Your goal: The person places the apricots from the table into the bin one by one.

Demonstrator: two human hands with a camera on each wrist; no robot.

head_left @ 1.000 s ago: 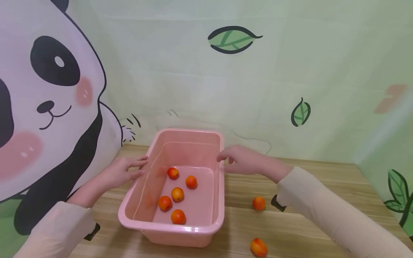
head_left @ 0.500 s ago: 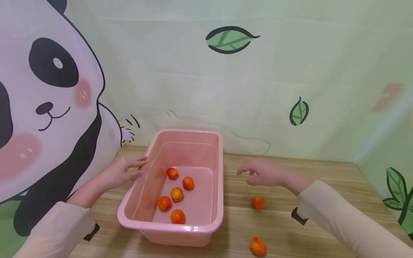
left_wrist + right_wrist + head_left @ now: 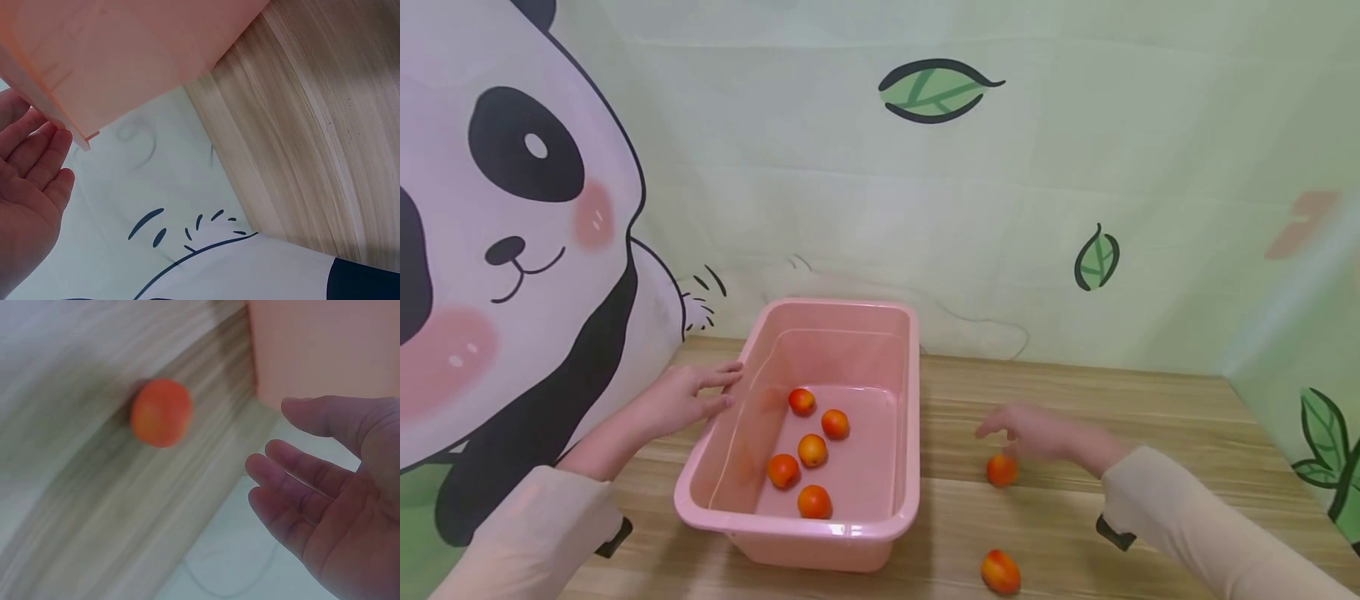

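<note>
A deep pink plastic basin (image 3: 910, 433) stands on the table, and several round orange-red fruits (image 3: 812, 451) lie loose on its bottom. On the basin's left rim rest the fingers of my left hand (image 3: 681, 402); the left wrist view shows them against the outside of that rim. My right hand (image 3: 1037, 431) hovers right of the basin with nothing in it, fingers relaxed and parted. Just below it in the head view sits one orange-red fruit (image 3: 1002, 472), which the right wrist view shows apart from the fingertips. Another red-and-yellow fruit (image 3: 1001, 572) lies nearer the front.
The wood-grain table (image 3: 1187, 467) meets a pale green printed cloth (image 3: 1000, 192) at the back. A large printed panda (image 3: 535, 250) covers the cloth on the left.
My right hand has moved right from beside the basin's right rim, then down and closer to the nearer loose fruit. One fruit in the basin has shifted slightly left. My left hand stays put.
</note>
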